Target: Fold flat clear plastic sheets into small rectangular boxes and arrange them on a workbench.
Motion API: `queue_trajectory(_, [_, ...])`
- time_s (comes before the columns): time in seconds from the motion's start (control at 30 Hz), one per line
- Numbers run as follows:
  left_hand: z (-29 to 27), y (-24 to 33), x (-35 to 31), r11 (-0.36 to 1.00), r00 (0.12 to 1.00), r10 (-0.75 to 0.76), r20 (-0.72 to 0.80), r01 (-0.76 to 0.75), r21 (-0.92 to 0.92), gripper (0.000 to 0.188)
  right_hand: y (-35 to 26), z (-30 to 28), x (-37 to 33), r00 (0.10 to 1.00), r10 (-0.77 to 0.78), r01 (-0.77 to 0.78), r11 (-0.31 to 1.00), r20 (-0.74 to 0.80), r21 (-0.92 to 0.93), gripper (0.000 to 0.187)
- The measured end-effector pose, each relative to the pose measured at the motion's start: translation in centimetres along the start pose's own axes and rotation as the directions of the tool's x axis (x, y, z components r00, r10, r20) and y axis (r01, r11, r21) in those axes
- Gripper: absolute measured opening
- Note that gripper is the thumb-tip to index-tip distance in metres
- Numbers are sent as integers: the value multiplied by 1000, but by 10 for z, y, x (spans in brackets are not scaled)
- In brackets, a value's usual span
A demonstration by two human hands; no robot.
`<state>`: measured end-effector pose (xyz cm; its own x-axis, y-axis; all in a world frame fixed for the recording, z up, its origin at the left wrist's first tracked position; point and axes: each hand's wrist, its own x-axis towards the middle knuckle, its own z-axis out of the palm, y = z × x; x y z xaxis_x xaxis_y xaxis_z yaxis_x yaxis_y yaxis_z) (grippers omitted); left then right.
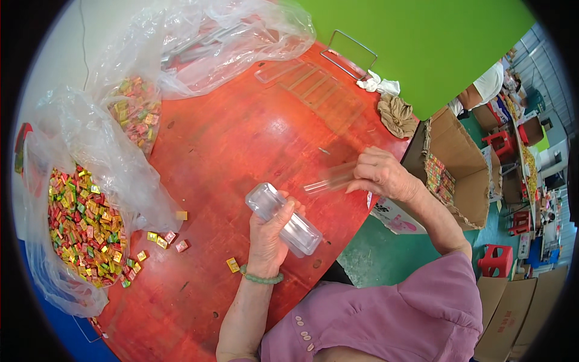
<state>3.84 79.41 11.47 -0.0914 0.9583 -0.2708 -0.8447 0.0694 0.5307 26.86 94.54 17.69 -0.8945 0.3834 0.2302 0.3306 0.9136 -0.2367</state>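
My left hand (pixel 269 236), with a green bead bracelet at the wrist, is closed around a long clear plastic box (pixel 301 234). The box has rounded corners and is held tilted above the red table. To the right, my right hand (pixel 381 174) pinches a thin clear plastic piece (pixel 329 180) that looks like a lid; motion blurs it somewhat. The two plastic parts are apart. A single yellow wrapped candy-like cube (pixel 233 265) lies beside my left wrist. Several more small wrapped cubes (pixel 161 242) are scattered farther left.
A clear bag (pixel 90 229) full of colourful wrapped cubes lies open at the left of the red table (pixel 229 139); another bag stands behind it. Clear plastic parts (pixel 313 87) and a crumpled brown cloth (pixel 396 116) lie at the back. An open carton (pixel 470 187) stands right of the table.
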Motion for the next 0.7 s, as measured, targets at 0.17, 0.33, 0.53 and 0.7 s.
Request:
queue_trajectory(0.17, [-1,0,-1,1000,1000,-2,-24,2,-1,24,15,-27,8,989,140,-139,990,-43,26,15])
queue_trajectory(0.33, [3,2,0,1000,999,-22,-38,22,-3,25,72,-27,-10,978,210,-203,941,-3,-271,19])
queue_trajectory(0.53, [2,3,0,999,998,-31,-49,32,8,26,98,-8,-13,961,251,-225,952,112,-207,18])
queue_trajectory(0.7, [2,3,-1,999,998,-37,-47,37,1,27,111,1,-13,962,263,-244,946,67,-214,24])
